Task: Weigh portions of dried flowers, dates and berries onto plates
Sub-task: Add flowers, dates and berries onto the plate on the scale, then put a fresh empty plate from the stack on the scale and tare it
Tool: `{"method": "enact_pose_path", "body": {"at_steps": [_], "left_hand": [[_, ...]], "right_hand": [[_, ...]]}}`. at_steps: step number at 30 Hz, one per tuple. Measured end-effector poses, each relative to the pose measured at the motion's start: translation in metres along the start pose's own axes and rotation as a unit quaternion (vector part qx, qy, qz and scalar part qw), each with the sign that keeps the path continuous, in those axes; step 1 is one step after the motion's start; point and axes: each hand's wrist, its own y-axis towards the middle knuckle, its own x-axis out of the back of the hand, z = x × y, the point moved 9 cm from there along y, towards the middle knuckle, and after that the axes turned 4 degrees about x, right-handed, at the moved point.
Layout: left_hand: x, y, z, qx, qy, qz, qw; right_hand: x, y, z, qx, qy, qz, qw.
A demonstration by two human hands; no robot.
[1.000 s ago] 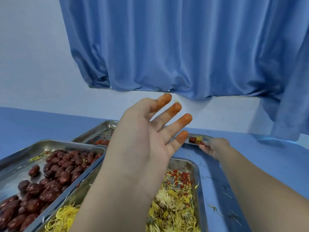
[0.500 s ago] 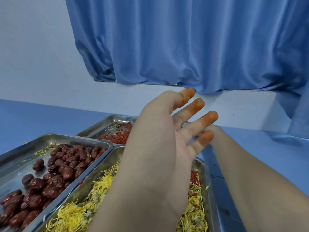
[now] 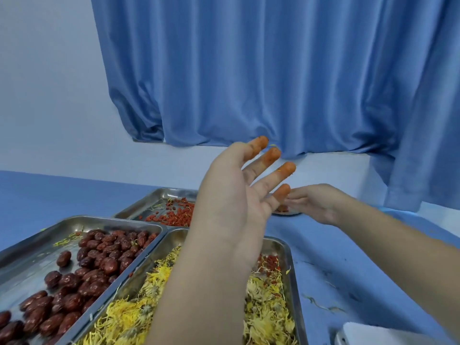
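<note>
One plate [image 3: 290, 213] holds a portion beside the relaxed, empty right hand [image 3: 316, 204]. The left hand [image 3: 231, 202] is raised, spread and empty. Plenty of dates [image 3: 99, 265] and dried flowers [image 3: 263, 310] seem left.

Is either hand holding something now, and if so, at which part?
The left hand is open and holds nothing. The right hand has straight fingers at the small plate; no grip is visible.
</note>
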Motion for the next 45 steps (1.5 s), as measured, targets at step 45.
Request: {"method": "enact_pose_path", "body": {"at_steps": [45], "left_hand": [[-0.004,-0.094,0.163,0.164,0.088,-0.047,0.981]], "right_hand": [[0.21,-0.355,0.012,0.261,-0.571,-0.278,0.727]]}}
